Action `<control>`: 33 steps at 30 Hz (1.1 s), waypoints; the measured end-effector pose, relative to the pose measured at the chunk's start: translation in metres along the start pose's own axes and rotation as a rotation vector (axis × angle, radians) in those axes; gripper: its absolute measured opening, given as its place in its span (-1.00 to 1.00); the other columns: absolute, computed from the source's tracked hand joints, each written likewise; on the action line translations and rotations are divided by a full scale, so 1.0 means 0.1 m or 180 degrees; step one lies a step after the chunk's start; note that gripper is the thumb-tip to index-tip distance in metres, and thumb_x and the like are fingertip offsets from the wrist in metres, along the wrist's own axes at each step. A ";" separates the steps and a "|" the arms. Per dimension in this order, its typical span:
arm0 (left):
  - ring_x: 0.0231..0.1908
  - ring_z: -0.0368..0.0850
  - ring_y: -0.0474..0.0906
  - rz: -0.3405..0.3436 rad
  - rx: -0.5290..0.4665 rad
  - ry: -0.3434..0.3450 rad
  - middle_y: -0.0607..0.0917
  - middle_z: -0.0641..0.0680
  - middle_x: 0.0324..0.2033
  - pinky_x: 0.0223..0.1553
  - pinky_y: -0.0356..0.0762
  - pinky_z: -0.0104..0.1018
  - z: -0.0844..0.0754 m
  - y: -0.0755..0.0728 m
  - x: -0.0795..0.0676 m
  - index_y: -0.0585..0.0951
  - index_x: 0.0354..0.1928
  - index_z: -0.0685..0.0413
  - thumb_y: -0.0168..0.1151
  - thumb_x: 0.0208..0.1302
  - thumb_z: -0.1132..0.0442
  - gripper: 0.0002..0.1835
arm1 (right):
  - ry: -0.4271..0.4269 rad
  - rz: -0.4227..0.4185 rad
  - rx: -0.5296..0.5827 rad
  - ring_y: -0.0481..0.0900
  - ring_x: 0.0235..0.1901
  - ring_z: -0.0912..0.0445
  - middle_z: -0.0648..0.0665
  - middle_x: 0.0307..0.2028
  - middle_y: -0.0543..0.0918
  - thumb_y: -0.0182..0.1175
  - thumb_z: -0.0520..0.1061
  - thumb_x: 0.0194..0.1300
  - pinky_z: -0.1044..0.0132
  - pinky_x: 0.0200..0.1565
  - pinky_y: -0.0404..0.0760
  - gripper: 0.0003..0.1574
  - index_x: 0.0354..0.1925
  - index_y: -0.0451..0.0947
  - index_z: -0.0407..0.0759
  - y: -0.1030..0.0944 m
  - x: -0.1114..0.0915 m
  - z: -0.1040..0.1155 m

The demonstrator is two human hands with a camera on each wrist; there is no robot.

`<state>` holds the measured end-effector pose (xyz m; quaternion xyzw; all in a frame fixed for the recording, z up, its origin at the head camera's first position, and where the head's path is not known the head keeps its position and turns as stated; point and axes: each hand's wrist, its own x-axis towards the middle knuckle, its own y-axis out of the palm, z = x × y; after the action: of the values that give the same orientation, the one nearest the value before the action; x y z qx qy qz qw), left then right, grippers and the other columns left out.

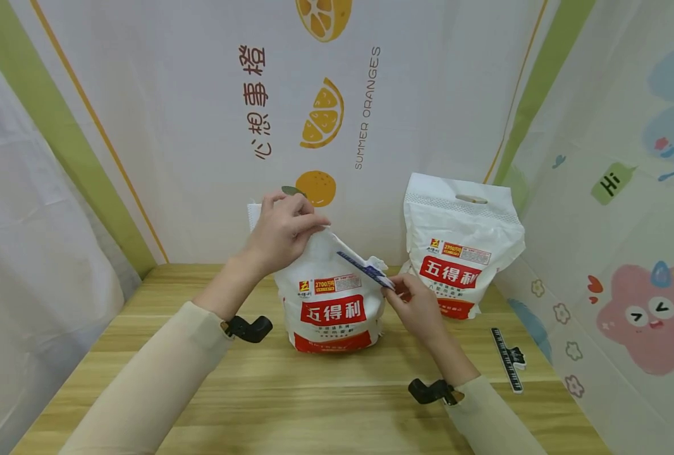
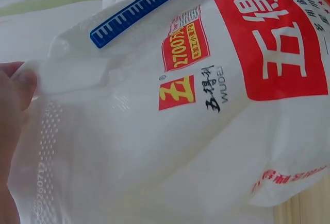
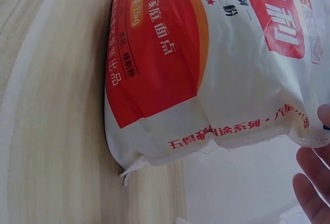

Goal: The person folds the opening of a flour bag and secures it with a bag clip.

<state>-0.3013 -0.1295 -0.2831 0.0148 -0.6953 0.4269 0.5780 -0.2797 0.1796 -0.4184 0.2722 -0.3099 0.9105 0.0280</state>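
Note:
A white flour bag with red labels stands on the table. My left hand pinches its top edge, where the plastic is folded over at a slant. In the left wrist view, the left thumb presses on the bag's top strip. A blue bag clip with a piano-key pattern lies along the slanted top edge, also seen in the left wrist view. My right hand pinches the clip's lower right end at the bag's corner. Its fingers show at the edge of the right wrist view.
A second white flour bag with a handle slot stands behind to the right. A black-and-white bag clip lies on the wooden table at the right. Printed curtains hang behind and along both sides.

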 end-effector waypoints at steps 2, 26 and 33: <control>-0.21 0.13 0.61 -0.0103 0.0066 0.0058 0.67 0.15 -0.27 0.05 0.49 0.15 0.00 0.02 0.01 0.90 -0.13 0.04 0.49 0.36 0.43 -0.84 | 0.0049 0.0026 0.0020 0.72 -0.19 -0.01 -0.17 -0.17 0.79 0.47 -0.22 0.45 0.43 -0.15 0.70 -0.79 0.00 0.73 -0.23 0.00 0.01 0.00; -0.14 0.17 0.73 -0.0052 -0.0137 -0.0629 0.83 0.15 -0.21 -0.05 0.46 0.10 0.11 -0.18 0.05 0.88 -0.03 0.09 0.46 0.46 0.30 -0.86 | 0.0560 0.0139 0.0617 0.74 -0.09 -0.05 -0.24 -0.08 0.80 0.26 -0.09 0.65 0.45 -0.12 0.67 -0.70 0.18 0.67 -0.24 0.04 0.02 -0.09; 0.00 0.18 0.71 0.0110 -0.0124 -0.0979 0.81 0.16 -0.14 0.12 0.40 0.22 0.21 -0.28 -0.05 0.86 0.07 0.04 0.35 0.49 0.28 -0.77 | 0.0573 0.0205 0.0699 0.76 -0.06 -0.08 -0.25 -0.07 0.79 0.25 -0.08 0.66 0.44 -0.09 0.69 -0.71 0.17 0.67 -0.23 0.03 0.03 -0.10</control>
<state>-0.3020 -0.1627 -0.2705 0.0568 -0.7839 0.4159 0.4574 -0.2877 0.1821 -0.4249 0.1808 -0.2132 0.9601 -0.0035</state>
